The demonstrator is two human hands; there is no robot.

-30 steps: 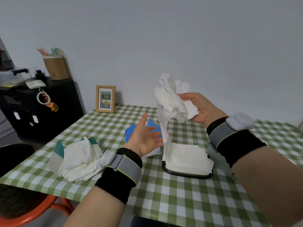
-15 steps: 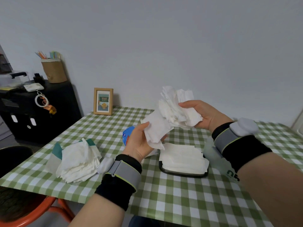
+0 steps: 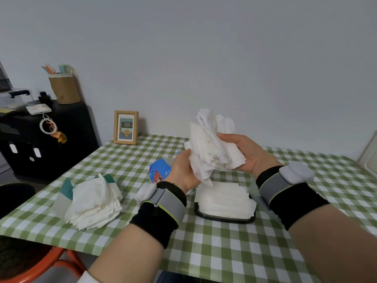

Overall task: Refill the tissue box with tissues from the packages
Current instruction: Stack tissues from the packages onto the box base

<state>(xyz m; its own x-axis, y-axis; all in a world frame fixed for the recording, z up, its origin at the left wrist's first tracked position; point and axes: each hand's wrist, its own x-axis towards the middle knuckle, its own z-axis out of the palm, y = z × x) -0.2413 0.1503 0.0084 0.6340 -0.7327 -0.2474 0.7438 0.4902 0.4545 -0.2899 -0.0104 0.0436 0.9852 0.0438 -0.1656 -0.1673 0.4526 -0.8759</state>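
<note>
Over the checked surface (image 3: 224, 252), left hand (image 3: 181, 172) and right hand (image 3: 246, 156) hold a crumpled wad of tissues (image 3: 212, 148), fingers (image 3: 226, 137) clamped on it. At 6 o'clock below it, the tissue box (image 3: 228, 219) looks heaped; pressing the loose wad in could spill sheets over the rim.

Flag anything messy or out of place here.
The tissue bundle gripped by the left hand and right hand is crumpled and splayed, not flat. The tissue pile on the green package, left, is fanned out untidily.
</note>
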